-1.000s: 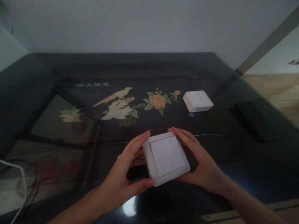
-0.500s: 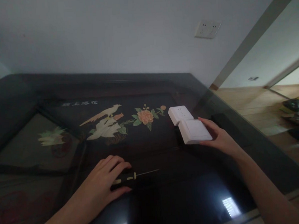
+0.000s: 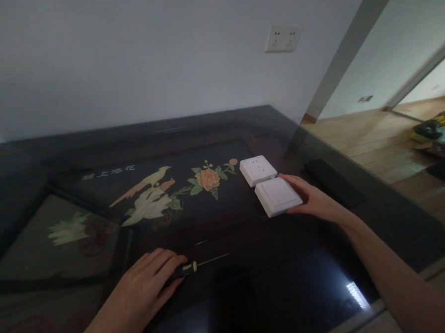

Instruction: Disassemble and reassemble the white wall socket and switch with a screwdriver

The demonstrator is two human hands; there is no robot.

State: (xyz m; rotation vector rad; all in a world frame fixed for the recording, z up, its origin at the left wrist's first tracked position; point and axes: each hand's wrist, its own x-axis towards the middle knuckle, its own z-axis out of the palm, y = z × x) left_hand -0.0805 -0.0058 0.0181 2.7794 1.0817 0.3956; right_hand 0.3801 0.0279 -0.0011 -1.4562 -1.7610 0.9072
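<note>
My left hand [image 3: 154, 279] is closed round the black and yellow handle of a screwdriver [image 3: 190, 267] at the glossy black tabletop [image 3: 229, 295]; the thin metal shaft points right. Further right, my right hand [image 3: 310, 199] grips the right side of a white wall switch [image 3: 279, 196] on a thick square box, thumb and fingers at opposite edges. Just behind the switch sits a white wall socket [image 3: 259, 169] on a similar box, its slots facing up. The two boxes are close together, corner to edge.
Beyond my right wrist lies a dark, flat oblong object [image 3: 333, 180]. A double socket [image 3: 283, 38] is fixed to the wall behind. The tabletop bears a bird-and-flower picture [image 3: 208, 179]. Past its right edge are a wooden floor [image 3: 373, 133] and a heap of items [image 3: 437, 130].
My left hand has drawn its fingers closer round the screwdriver handle. The right hand stays on the switch. The whole view has shifted and tilted slightly.
</note>
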